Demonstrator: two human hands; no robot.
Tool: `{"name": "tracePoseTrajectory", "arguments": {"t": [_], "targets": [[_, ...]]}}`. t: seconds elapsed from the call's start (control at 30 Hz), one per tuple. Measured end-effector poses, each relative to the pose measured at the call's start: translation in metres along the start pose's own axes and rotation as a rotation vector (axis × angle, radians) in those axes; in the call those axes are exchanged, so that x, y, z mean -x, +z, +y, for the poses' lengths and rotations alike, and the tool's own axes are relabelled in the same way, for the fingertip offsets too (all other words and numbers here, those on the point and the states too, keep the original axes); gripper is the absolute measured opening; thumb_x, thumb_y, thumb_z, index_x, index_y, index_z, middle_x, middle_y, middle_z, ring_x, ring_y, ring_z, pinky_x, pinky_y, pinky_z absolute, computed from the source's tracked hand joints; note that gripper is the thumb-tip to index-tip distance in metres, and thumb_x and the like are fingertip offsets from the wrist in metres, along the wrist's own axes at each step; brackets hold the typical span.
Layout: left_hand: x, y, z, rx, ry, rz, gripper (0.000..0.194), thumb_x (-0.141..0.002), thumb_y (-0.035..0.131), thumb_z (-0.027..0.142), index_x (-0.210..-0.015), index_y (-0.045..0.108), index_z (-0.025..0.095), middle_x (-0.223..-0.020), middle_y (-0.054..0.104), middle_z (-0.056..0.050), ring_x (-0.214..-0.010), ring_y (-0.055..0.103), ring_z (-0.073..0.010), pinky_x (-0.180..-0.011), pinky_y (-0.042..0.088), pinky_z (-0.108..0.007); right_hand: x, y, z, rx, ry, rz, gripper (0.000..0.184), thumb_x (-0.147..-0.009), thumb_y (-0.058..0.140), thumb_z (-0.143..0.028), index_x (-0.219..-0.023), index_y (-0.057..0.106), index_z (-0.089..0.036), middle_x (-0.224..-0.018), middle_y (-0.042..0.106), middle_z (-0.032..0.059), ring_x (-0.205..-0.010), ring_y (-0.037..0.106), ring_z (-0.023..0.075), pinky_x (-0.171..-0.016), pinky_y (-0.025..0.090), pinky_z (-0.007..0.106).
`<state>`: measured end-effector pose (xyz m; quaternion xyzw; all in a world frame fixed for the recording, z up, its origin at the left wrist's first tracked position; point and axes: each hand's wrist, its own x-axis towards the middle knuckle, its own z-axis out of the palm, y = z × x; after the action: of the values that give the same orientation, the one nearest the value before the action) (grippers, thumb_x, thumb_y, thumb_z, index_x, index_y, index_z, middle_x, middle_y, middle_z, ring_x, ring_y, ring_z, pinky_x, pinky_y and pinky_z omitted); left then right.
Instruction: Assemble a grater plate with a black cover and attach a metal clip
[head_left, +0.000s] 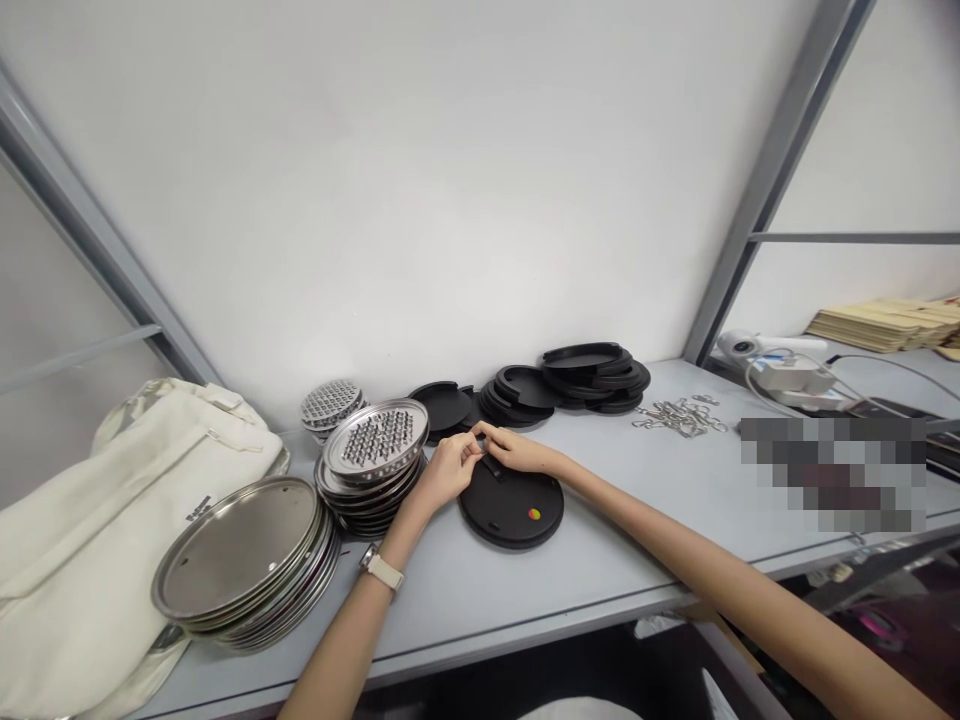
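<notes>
Off-white bag (97, 530) with dark lettering slumped over the left end of the worktop (577, 570). White wall (450, 200) behind the back edge, grey left upright (90, 220) and grey right upright (765, 190) against it. Beyond the right one: white device (742, 346) with round dark front, white box (791, 378), black cable (892, 362), stacked pale boards (885, 325) farther back. Patch toward the right end pixelated, can't read it. Below the front edge: white item (577, 710), only its top showing; pink item (881, 625) lower right, too blurred to ID.
</notes>
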<state>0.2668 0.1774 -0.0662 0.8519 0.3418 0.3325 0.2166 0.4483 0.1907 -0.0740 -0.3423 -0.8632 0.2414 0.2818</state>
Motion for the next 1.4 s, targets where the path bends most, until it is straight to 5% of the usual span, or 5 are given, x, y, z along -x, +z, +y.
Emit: {"name": "tracePoseTrajectory", "arguments": {"t": [0.33,0.7,0.9,1.4], "targets": [[0.000,0.005,0.002,0.001,0.013,0.044,0.010,-0.079,0.048,0.009,-0.071,0.050,0.016,-0.068,0.054,0.001,-0.064,0.052,-0.0113,-0.062,0.039,-0.022,0.004,-0.004,-0.005,-0.017,0.017,0.031,0.033,-0.080,0.034,-0.007,-0.107,0.049,-0.018,-0.076,0.053,-0.0016,-0.068,0.048,0.0134,-0.071,0.038,0.026],[-0.002,0.010,-0.004,0.016,-0.013,0.053,0.011,-0.082,0.047,0.014,-0.071,0.049,0.016,-0.069,0.052,0.001,-0.066,0.051,-0.0116,-0.063,0.039,-0.022,0.006,-0.003,-0.003,-0.032,0.070,0.096,0.016,-0.089,0.039,-0.021,-0.100,0.050,-0.018,-0.085,0.056,-0.0001,-0.074,0.049,0.0131,-0.072,0.040,0.026],[-0.002,0.012,-0.005,0.022,-0.009,0.069,0.012,-0.083,0.046,0.013,-0.071,0.048,0.017,-0.071,0.051,0.001,-0.067,0.050,-0.0115,-0.063,0.039,-0.022,0.006,-0.002,-0.001,-0.040,0.107,0.123,0.011,-0.089,0.042,-0.027,-0.087,0.048,-0.018,-0.069,0.049,-0.0039,-0.063,0.044,0.0116,-0.060,0.037,0.023],[-0.002,0.011,0.003,-0.056,0.052,0.084,0.013,-0.085,0.042,0.010,-0.076,0.049,0.017,-0.078,0.047,0.000,-0.073,0.048,-0.0123,-0.067,0.038,-0.023,0.005,0.000,0.009,-0.035,0.086,0.167,0.013,-0.086,0.044,-0.024,-0.076,0.051,-0.018,-0.071,0.051,-0.0017,-0.065,0.046,0.0123,-0.061,0.038,0.024]]}}
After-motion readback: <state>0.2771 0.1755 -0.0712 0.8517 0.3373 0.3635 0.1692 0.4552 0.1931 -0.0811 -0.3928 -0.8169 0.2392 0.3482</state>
